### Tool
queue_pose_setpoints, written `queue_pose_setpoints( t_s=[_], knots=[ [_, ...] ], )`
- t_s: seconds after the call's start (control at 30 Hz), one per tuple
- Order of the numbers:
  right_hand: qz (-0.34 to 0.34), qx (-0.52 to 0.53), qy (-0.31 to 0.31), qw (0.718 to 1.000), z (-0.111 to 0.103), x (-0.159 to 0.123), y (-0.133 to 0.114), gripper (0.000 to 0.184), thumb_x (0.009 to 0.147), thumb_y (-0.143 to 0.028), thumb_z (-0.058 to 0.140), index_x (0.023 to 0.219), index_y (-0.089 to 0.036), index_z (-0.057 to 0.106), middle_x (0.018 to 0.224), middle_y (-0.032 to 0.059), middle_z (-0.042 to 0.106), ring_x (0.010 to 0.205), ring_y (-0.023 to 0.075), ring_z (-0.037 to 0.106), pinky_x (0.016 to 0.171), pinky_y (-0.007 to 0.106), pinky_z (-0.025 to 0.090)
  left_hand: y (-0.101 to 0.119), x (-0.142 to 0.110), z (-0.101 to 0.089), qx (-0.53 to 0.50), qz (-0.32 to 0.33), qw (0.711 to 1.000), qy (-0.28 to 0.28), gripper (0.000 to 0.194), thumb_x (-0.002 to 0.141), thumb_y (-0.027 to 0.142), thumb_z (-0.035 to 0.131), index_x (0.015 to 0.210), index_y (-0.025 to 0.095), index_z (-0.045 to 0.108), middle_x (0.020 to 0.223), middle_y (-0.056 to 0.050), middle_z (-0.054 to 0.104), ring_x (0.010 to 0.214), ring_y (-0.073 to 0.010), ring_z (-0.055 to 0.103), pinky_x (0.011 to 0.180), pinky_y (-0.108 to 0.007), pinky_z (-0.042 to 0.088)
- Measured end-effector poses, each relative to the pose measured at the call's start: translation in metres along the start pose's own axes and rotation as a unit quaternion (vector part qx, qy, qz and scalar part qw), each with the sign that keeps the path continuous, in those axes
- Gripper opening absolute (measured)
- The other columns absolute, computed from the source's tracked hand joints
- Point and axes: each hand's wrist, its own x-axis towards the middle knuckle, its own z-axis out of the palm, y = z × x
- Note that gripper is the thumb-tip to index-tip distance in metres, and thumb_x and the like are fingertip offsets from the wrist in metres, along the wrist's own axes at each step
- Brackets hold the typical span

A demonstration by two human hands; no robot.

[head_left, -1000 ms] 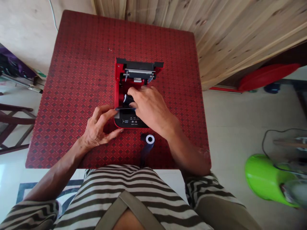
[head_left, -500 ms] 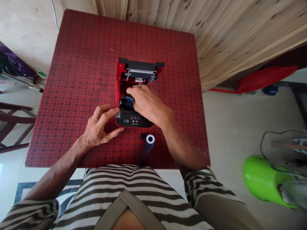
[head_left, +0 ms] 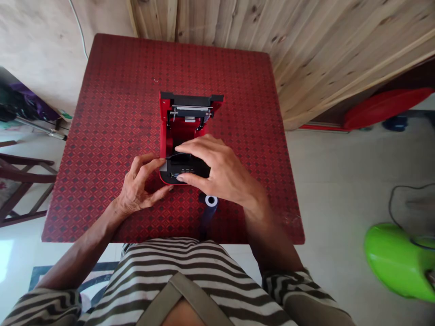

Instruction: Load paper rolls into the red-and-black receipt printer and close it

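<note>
A red-and-black label printer (head_left: 163, 140) sits on the table with its lid (head_left: 192, 100) raised, showing rollers inside. My left hand (head_left: 137, 183) grips the printer's front left corner, fingers on top by a small grey patch, thumb low at the front. Over the front of the printer, my right hand (head_left: 217, 167) is spread, its thumb at the black control panel and its fingertips above the inner bay. A dark shiny film edge (head_left: 180, 157) shows between them; whether the fingers touch it, I cannot tell. Close to the front lies a dark ribbon roll (head_left: 211, 200) with a white core.
A red patterned cloth covers the table (head_left: 112, 104). A wood-plank wall (head_left: 217, 22) borders its far side. At left stands a wooden chair (head_left: 23, 181); a green bin (head_left: 394, 258) lies at lower right on the floor.
My right hand has come out of the printer's bay toward me, and its fingers have spread over the front panel. My left hand stays at the front left corner.
</note>
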Motion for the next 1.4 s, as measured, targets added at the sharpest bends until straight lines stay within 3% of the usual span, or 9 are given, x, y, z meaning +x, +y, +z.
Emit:
queue_pose_setpoints(
  t_s=[0.1,0.17,0.27,0.37,0.43,0.53,0.7,1.03,1.4],
  knots=[
    [-0.01,-0.074,0.058,0.996,0.018,-0.002,0.003,0.017,0.107,-0.023,0.068,0.117,-0.017,0.079,0.109,0.0083,0.084,0.105,0.0264,0.073,0.093,0.044,0.056,0.001,0.005,-0.007,0.0,-0.004,1.0,-0.009,0.075,0.092,0.05,0.084,0.155,0.025,0.051,0.132,-0.012,0.069,0.117,-0.0268,0.072,0.098,-0.045,0.068],
    [-0.026,-0.112,0.096,0.989,0.026,-0.004,0.005,0.019,0.11,-0.022,0.062,0.106,-0.019,0.08,0.099,0.0058,0.083,0.096,0.0239,0.071,0.086,0.041,0.053,-0.001,0.017,-0.016,-0.009,-0.007,1.0,-0.011,0.077,0.092,0.055,0.082,0.156,0.025,0.051,0.131,-0.012,0.07,0.115,-0.0275,0.072,0.095,-0.046,0.068],
    [-0.042,-0.146,0.138,0.979,0.032,-0.01,0.006,0.021,0.11,-0.021,0.061,0.101,-0.021,0.08,0.098,0.0048,0.082,0.093,0.0224,0.068,0.082,0.039,0.05,-0.004,0.053,-0.029,-0.028,-0.012,0.999,0.017,0.075,0.095,0.064,0.074,0.157,0.029,0.051,0.137,-0.012,0.067,0.117,-0.0282,0.071,0.087,-0.044,0.069],
    [-0.041,-0.148,0.16,0.975,0.033,-0.018,0.004,0.02,0.109,-0.016,0.062,0.102,-0.021,0.08,0.099,0.0046,0.081,0.092,0.0214,0.065,0.081,0.038,0.05,-0.012,0.099,-0.034,0.007,0.0,0.999,0.043,0.076,0.099,0.07,0.066,0.163,0.034,0.044,0.153,-0.01,0.058,0.138,-0.0305,0.063,0.101,-0.047,0.064],
    [-0.039,-0.145,0.172,0.974,0.033,-0.022,0.002,0.02,0.108,-0.014,0.062,0.101,-0.022,0.079,0.098,0.0044,0.079,0.092,0.0208,0.064,0.08,0.038,0.05,-0.018,0.123,-0.031,0.008,-0.004,1.0,0.002,0.077,0.103,0.073,0.057,0.167,0.034,0.037,0.166,-0.008,0.049,0.153,-0.0302,0.053,0.116,-0.049,0.057],
    [-0.039,-0.146,0.197,0.969,0.034,-0.027,-0.001,0.018,0.106,-0.012,0.065,0.099,-0.022,0.079,0.097,0.004,0.078,0.092,0.02,0.063,0.079,0.037,0.05,-0.026,0.138,-0.023,-0.05,0.028,0.997,-0.06,0.082,0.108,0.074,0.044,0.171,0.023,0.031,0.163,-0.015,0.054,0.149,-0.028,0.057,0.123,-0.051,0.052],
    [-0.027,-0.157,0.228,0.961,0.036,-0.033,-0.005,0.016,0.104,-0.012,0.068,0.099,-0.022,0.079,0.095,0.0038,0.074,0.088,0.0189,0.06,0.079,0.035,0.05,-0.02,0.118,-0.025,-0.067,0.058,0.993,-0.084,0.085,0.107,0.077,0.039,0.169,0.018,0.039,0.15,-0.016,0.067,0.133,-0.0268,0.066,0.118,-0.051,0.054],
    [-0.007,-0.174,0.229,0.958,0.039,-0.038,-0.008,0.015,0.105,-0.014,0.067,0.102,-0.023,0.079,0.088,0.0027,0.07,0.084,0.0179,0.055,0.078,0.033,0.049,-0.009,0.06,-0.017,0.028,0.139,0.981,-0.136,0.107,0.088,0.086,0.068,0.168,0.021,0.043,0.152,-0.022,0.061,0.142,-0.0404,0.062,0.121,-0.061,0.052],
    [-0.013,-0.169,0.23,0.958,0.038,-0.037,-0.009,0.017,0.105,-0.012,0.066,0.102,-0.022,0.08,0.086,0.0031,0.07,0.083,0.0185,0.056,0.077,0.033,0.051,-0.008,0.058,-0.012,0.016,0.129,0.985,-0.11,0.104,0.082,0.08,0.082,0.163,0.023,0.05,0.146,-0.021,0.064,0.136,-0.0389,0.065,0.113,-0.06,0.058]
  ],
)
